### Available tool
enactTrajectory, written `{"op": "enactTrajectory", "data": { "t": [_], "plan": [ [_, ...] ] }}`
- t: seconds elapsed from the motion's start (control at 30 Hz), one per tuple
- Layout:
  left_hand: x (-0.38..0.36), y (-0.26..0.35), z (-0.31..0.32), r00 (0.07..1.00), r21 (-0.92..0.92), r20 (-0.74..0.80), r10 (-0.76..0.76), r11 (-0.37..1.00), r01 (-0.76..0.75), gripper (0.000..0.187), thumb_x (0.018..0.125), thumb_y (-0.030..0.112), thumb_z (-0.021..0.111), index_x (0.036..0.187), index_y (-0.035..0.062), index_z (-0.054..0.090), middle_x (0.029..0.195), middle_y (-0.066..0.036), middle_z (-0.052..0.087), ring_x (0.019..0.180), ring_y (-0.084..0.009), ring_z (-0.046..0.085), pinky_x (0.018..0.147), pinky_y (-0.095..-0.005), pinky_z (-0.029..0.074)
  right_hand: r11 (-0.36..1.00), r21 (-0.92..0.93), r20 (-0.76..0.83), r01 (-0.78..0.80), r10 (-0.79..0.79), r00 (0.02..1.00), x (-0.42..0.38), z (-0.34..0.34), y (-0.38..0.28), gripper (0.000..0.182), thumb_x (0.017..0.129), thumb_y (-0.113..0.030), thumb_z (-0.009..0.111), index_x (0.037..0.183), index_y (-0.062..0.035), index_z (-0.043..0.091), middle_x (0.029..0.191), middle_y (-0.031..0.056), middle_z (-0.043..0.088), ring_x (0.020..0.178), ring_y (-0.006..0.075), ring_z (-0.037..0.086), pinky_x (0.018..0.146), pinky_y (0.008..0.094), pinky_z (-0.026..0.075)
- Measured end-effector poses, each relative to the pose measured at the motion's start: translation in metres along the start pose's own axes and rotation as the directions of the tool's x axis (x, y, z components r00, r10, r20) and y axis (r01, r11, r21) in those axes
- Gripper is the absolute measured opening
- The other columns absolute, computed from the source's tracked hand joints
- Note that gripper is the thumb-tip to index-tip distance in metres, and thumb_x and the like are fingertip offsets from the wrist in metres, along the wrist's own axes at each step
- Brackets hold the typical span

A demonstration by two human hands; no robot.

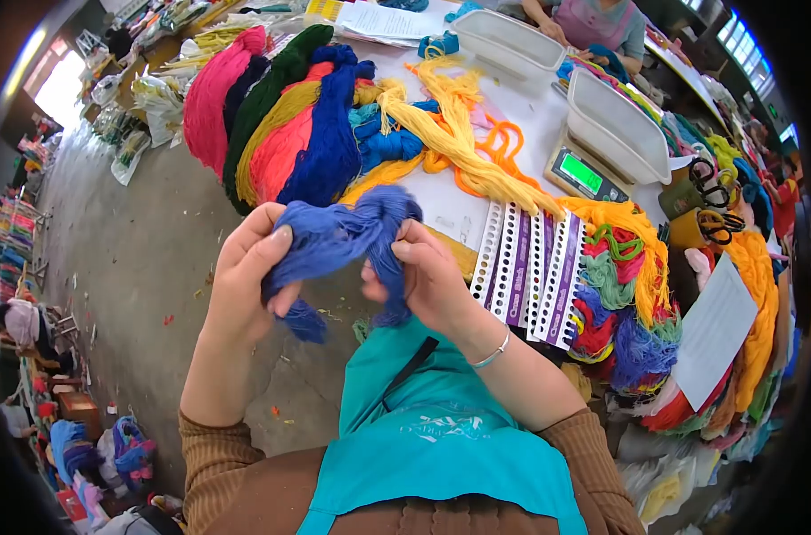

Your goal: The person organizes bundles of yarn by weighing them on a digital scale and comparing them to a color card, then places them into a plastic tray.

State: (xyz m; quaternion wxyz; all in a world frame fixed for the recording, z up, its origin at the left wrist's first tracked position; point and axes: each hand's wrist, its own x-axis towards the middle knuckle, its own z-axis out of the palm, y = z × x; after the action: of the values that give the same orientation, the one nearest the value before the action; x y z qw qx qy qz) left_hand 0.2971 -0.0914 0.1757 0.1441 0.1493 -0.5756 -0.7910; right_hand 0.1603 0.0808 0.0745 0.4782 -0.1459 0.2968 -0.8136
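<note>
A loose skein of blue-violet thread hangs between my two hands, in front of the table edge. My left hand grips its left part, fingers wrapped into the strands. At the skein's right part, my right hand pinches the thread between thumb and fingers; a twisted lump of it rises above. Just beyond lie thick hanks in pink, dark green, coral and dark blue. Yellow thread runs across the white table toward punched cards with purple bands.
A scale with a lit green display holds a white tray; another tray sits farther back. Scissors stand in a holder at the right, beside a heap of mixed threads. Another person sits across the table.
</note>
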Motion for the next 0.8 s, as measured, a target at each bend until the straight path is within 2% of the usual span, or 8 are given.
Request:
{"op": "enactTrajectory", "data": {
  "t": [0.07, 0.17, 0.3, 0.43, 0.53, 0.63, 0.7, 0.8],
  "plan": [
    [0.009, -0.003, -0.007, 0.999, -0.071, -0.026, -0.019, 0.997, 0.017, 0.016, 0.099, 0.017, 0.053, 0.104, 0.0025, 0.055, 0.079, -0.004, 0.059, 0.040, -0.0056, 0.038, 0.035, -0.0197, 0.029, 0.988, -0.016, 0.103, -0.152, 0.153, 0.983, -0.002, -0.006, -0.004, 0.036, 0.086, -0.010, 0.063, 0.119, -0.0082, 0.049, 0.088, 0.0027, 0.061, 0.071, 0.0111, 0.060, 0.058, 0.0226, 0.046],
    [0.018, -0.005, -0.025, 0.999, -0.173, -0.027, -0.044, 0.984, 0.039, 0.014, 0.100, 0.017, 0.053, 0.103, 0.0040, 0.057, 0.080, -0.001, 0.060, 0.041, -0.0032, 0.037, 0.035, -0.0187, 0.028, 0.786, -0.600, -0.112, -0.149, 0.101, 0.989, -0.008, 0.008, -0.014, 0.045, 0.083, -0.008, 0.068, 0.123, -0.0088, 0.049, 0.090, 0.0042, 0.062, 0.074, 0.0091, 0.058, 0.061, 0.0208, 0.044],
    [0.029, 0.001, -0.059, 0.987, -0.130, -0.160, -0.001, 0.991, -0.020, 0.014, 0.101, 0.018, 0.054, 0.098, 0.0046, 0.059, 0.071, 0.002, 0.058, 0.038, -0.0006, 0.032, 0.035, -0.0172, 0.025, 0.513, -0.858, -0.044, 0.020, -0.111, 0.993, -0.009, -0.007, -0.010, 0.060, 0.082, -0.005, 0.068, 0.136, -0.0060, 0.043, 0.095, 0.0069, 0.068, 0.080, 0.0098, 0.061, 0.068, 0.0256, 0.049],
    [0.038, -0.004, -0.127, 0.952, -0.037, -0.297, 0.081, 0.995, -0.096, 0.014, 0.101, 0.019, 0.054, 0.104, 0.0072, 0.060, 0.067, 0.005, 0.056, 0.036, -0.0009, 0.030, 0.034, -0.0195, 0.020, 0.120, -0.992, 0.003, 0.027, -0.199, 0.980, -0.005, -0.024, -0.021, 0.041, 0.080, -0.012, 0.070, 0.120, -0.0111, 0.061, 0.087, 0.0167, 0.069, 0.084, 0.0289, 0.068, 0.072, 0.0360, 0.052],
    [0.033, -0.006, -0.187, 0.884, 0.025, -0.431, 0.183, 0.981, -0.191, 0.014, 0.101, 0.018, 0.052, 0.103, 0.0076, 0.061, 0.068, 0.004, 0.056, 0.037, -0.0028, 0.030, 0.035, -0.0211, 0.020, 0.113, -0.993, -0.035, -0.015, -0.182, 0.983, -0.002, -0.018, -0.041, 0.017, 0.086, -0.014, 0.064, 0.101, -0.0064, 0.068, 0.090, 0.0211, 0.068, 0.086, 0.0354, 0.067, 0.075, 0.0406, 0.052],
    [0.010, -0.028, -0.309, 0.817, 0.069, -0.523, 0.242, 0.968, -0.243, 0.016, 0.099, 0.022, 0.057, 0.101, 0.0081, 0.063, 0.074, 0.002, 0.059, 0.045, -0.0046, 0.041, 0.042, -0.0218, 0.030, 0.381, -0.914, -0.196, -0.141, -0.110, 0.974, 0.000, -0.030, -0.064, 0.019, 0.091, -0.014, 0.062, 0.101, 0.0004, 0.069, 0.081, 0.0083, 0.068, 0.074, 0.0142, 0.061, 0.070, 0.0281, 0.048],
    [-0.010, -0.057, -0.334, 0.656, 0.349, -0.706, 0.265, 0.937, -0.003, 0.017, 0.098, 0.024, 0.058, 0.096, 0.0077, 0.063, 0.076, 0.002, 0.060, 0.063, -0.0091, 0.054, 0.057, -0.0255, 0.045, 0.460, -0.883, -0.154, -0.094, -0.095, 0.983, -0.004, -0.017, -0.076, 0.017, 0.092, -0.012, 0.062, 0.099, 0.0019, 0.068, 0.079, 0.0008, 0.064, 0.075, 0.0073, 0.054, 0.068, 0.0249, 0.046],
    [-0.040, -0.109, -0.346, 0.819, 0.748, -0.571, 0.064, 0.453, 0.486, 0.023, 0.095, 0.021, 0.060, 0.107, 0.0023, 0.066, 0.085, -0.003, 0.067, 0.085, -0.0191, 0.064, 0.079, -0.0343, 0.051, 0.407, -0.913, -0.010, 0.004, -0.031, 0.999, -0.015, 0.026, -0.087, 0.014, 0.088, -0.008, 0.063, 0.100, -0.0027, 0.068, 0.077, 0.0072, 0.065, 0.073, 0.0120, 0.058, 0.068, 0.0275, 0.048]
  ]
}}
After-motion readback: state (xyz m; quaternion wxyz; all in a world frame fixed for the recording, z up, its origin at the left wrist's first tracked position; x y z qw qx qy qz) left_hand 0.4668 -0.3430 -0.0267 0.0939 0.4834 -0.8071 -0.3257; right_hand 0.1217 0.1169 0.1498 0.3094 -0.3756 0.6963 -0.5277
